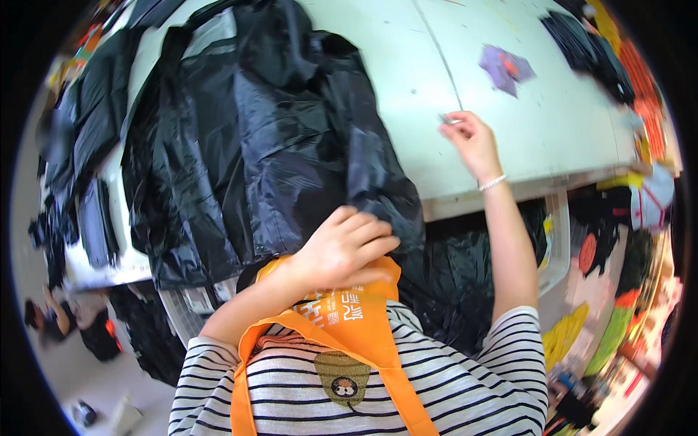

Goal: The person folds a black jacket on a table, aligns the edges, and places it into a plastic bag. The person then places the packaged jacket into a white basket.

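A shiny black jacket [283, 138] lies spread on the pale table, its lower edge hanging over the near side. My left hand [349, 247] is in front of my orange apron [363, 309], next to the jacket's near right part. Its fingers are curled and partly blurred; whatever they may hold is hidden. Farther right, my right hand [471, 142] hovers over the tabletop, away from the jacket. Thumb and fingers pinch a small grey thing [447, 119], too small and blurred to name.
A crumpled purple cloth scrap [507, 69] with a red bit lies on the table [538, 138] at the far right. Folded dark garments [592, 54] sit beyond it. More dark garments [94, 109] cover the left side. Below the table edge stands a clear plastic bin [558, 240].
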`<state>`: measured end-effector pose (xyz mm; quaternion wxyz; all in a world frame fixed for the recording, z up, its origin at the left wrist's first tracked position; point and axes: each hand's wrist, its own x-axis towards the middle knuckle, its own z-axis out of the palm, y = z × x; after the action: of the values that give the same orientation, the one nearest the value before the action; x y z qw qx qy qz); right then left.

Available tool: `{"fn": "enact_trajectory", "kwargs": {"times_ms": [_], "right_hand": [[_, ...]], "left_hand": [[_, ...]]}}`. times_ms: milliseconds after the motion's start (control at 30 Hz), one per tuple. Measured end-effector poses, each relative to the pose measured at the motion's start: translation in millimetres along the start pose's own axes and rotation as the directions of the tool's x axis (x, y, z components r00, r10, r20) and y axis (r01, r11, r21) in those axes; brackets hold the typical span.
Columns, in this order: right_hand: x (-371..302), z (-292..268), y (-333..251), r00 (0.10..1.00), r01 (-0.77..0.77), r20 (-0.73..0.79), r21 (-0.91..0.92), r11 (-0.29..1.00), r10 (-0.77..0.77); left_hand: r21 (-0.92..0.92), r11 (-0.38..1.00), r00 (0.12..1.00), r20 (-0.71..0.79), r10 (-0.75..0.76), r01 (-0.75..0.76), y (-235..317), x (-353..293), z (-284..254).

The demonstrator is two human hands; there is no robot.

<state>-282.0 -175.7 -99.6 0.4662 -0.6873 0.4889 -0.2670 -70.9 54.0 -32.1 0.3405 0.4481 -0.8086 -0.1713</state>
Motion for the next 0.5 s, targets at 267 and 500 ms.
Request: {"fn": "enact_trajectory", "kwargs": {"times_ms": [267, 500], "right_hand": [[162, -169, 234, 0.93, -0.241, -0.367, -0.677, 0.695, -0.035], [180, -31, 71, 0.934, 0.249, -0.035, -0.65, 0.718, -0.355]], "left_hand": [[-0.578, 0.082, -0.125, -0.31, -0.942, 0.812, -22, -267, -14], [-0.981, -0.19, -0.624, 0.133, -0.77, 0.026, -3, -318, -17]]}}
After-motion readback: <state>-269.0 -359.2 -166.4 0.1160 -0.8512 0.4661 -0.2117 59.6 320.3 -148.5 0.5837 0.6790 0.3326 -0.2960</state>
